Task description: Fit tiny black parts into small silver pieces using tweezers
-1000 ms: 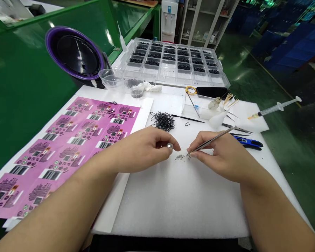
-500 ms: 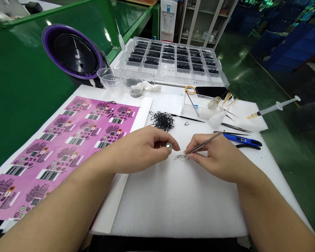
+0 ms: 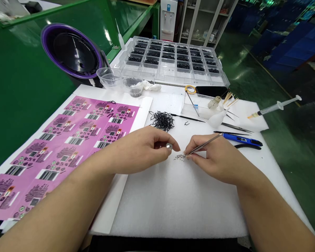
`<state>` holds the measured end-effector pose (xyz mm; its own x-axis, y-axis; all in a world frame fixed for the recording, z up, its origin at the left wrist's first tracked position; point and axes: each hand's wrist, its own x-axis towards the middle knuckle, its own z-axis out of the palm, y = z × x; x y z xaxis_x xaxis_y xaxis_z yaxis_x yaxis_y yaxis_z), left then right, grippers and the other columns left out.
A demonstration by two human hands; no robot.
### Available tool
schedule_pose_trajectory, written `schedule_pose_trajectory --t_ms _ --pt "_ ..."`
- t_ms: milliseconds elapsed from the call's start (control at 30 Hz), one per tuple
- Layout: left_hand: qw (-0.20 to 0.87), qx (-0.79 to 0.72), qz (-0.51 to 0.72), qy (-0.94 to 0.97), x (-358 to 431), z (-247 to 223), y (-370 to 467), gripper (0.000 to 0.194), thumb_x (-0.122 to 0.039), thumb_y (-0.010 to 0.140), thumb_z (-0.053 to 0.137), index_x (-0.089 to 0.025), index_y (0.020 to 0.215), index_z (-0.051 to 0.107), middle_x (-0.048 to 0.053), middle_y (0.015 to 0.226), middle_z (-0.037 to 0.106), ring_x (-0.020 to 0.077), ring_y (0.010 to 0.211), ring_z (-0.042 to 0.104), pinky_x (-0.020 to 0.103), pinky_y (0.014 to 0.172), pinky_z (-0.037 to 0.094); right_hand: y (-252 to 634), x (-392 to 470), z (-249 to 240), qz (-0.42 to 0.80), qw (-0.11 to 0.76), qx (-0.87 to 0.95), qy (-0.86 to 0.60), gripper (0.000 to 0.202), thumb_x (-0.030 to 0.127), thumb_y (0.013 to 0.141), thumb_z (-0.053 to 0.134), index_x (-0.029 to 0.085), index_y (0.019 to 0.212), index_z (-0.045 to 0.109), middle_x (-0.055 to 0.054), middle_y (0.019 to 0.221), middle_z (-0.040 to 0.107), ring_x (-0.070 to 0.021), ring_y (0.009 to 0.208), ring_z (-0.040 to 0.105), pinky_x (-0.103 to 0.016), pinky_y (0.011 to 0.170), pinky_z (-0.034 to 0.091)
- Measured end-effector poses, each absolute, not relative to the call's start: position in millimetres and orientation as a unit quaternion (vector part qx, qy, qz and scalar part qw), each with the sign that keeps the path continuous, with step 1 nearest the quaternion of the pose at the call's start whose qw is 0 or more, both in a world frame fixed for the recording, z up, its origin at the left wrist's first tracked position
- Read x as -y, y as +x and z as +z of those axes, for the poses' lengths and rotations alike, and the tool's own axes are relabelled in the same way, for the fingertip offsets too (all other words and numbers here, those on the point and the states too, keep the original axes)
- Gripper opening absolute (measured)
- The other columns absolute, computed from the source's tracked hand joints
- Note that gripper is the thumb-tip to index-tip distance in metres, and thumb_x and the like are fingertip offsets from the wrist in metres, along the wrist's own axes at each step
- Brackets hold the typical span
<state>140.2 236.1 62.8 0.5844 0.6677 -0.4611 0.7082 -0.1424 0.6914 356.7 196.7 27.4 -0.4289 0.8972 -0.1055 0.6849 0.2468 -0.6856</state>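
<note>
My right hand (image 3: pixel 206 155) is closed on slim metal tweezers (image 3: pixel 205 142), held slantwise like a pen. Their tip reaches down to a scatter of tiny metal pieces (image 3: pixel 179 157) on the white foam sheet (image 3: pixel 183 203). To the left of those pieces, my left hand (image 3: pixel 144 150) is curled, with a small shiny silver piece (image 3: pixel 169 146) showing between its thumb and bent fingers; what kind of piece it is I cannot tell. Just beyond the left hand lies a heap of bent black wire parts (image 3: pixel 162 121). One loose black part (image 3: pixel 187 123) rests to its right.
Pink printed sheets (image 3: pixel 76 127) cover the left side. A clear compartment box (image 3: pixel 170 71) of black parts stands at the back, with plastic cups (image 3: pixel 132 85) before it. To the right are a blue-handled tool (image 3: pixel 243 139), a syringe (image 3: pixel 275 106) and a black phone (image 3: pixel 211 91).
The tweezers' rear end has dropped slightly and shifted left in my right hand. My left hand stays where it was.
</note>
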Motion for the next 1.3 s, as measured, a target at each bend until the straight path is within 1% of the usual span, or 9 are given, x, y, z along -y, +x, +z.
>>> schedule_pose_trajectory --t_ms 167,300,400,533,633,833,1067,1300 --pt "0.469 -0.447 -0.007 0.762 -236.9 59.7 138.1 0.029 -0.033 0.086 0.047 -0.028 0.106 0.069 -0.001 0.078 0.060 0.0142 0.067 0.052 0.025 0.060 0.039 358.2 -196.5 29.5 0.333 0.155 0.780 -0.507 0.016 0.013 0.083 0.057 0.025 0.088 0.066 0.005 0.083 0.070 -0.0153 0.078 0.064 -0.030 0.070 0.050" --pt "0.470 -0.449 -0.002 0.760 -236.2 58.2 138.6 0.029 -0.035 0.087 0.049 -0.026 0.106 0.068 -0.001 0.077 0.059 0.0142 0.068 0.052 0.025 0.061 0.040 362.1 -195.0 33.9 0.316 0.194 0.787 -0.493 0.017 0.011 0.082 0.059 0.026 0.087 0.066 0.005 0.083 0.069 -0.0148 0.078 0.064 -0.028 0.068 0.051" --pt "0.470 -0.447 0.024 0.760 -234.8 54.1 139.7 0.027 -0.038 0.088 0.049 -0.028 0.105 0.068 -0.002 0.077 0.060 0.0129 0.067 0.052 0.024 0.059 0.039 361.5 -189.8 37.2 0.294 0.268 0.766 -0.505 0.014 0.014 0.083 0.063 0.026 0.089 0.065 0.003 0.088 0.069 -0.0167 0.083 0.065 -0.029 0.068 0.052" --pt "0.489 -0.425 0.037 0.761 -232.9 48.9 141.7 0.025 -0.040 0.088 0.052 -0.030 0.104 0.067 -0.004 0.073 0.058 0.0108 0.065 0.050 0.022 0.058 0.038 351.7 -181.6 36.6 0.337 0.395 0.697 -0.494 0.014 0.016 0.086 0.063 0.027 0.093 0.059 0.001 0.096 0.067 -0.0196 0.094 0.065 -0.034 0.080 0.055" --pt "0.498 -0.410 0.041 0.763 -232.5 47.9 143.0 0.026 -0.040 0.088 0.052 -0.028 0.104 0.068 -0.004 0.072 0.056 0.0104 0.064 0.049 0.021 0.058 0.037 343.8 -178.6 33.7 0.364 0.437 0.675 -0.471 0.014 0.014 0.087 0.062 0.026 0.093 0.057 -0.001 0.096 0.066 -0.0206 0.096 0.065 -0.037 0.084 0.056" --pt "0.501 -0.392 0.036 0.771 -232.5 47.6 143.0 0.027 -0.040 0.089 0.050 -0.026 0.104 0.067 -0.004 0.068 0.053 0.0106 0.062 0.046 0.022 0.056 0.035 341.2 -178.3 32.0 0.366 0.413 0.688 -0.472 0.016 0.011 0.086 0.061 0.024 0.094 0.056 -0.003 0.097 0.066 -0.0221 0.095 0.064 -0.039 0.084 0.055" --pt "0.505 -0.392 0.031 0.768 -233.0 49.0 143.8 0.027 -0.039 0.088 0.051 -0.022 0.100 0.067 -0.003 0.068 0.053 0.0110 0.062 0.046 0.022 0.055 0.035 341.6 -177.9 32.6 0.314 0.390 0.722 -0.477 0.018 0.010 0.085 0.062 0.025 0.095 0.056 0.000 0.097 0.068 -0.0192 0.093 0.066 -0.033 0.081 0.056" --pt "0.503 -0.396 0.030 0.767 -233.7 47.7 145.1 0.024 -0.040 0.088 0.051 -0.023 0.097 0.067 -0.004 0.068 0.052 0.0094 0.061 0.044 0.020 0.054 0.034 342.0 -178.2 31.4 0.308 0.381 0.730 -0.477 0.017 0.012 0.086 0.062 0.025 0.094 0.056 0.002 0.097 0.067 -0.0166 0.092 0.066 -0.030 0.081 0.056"
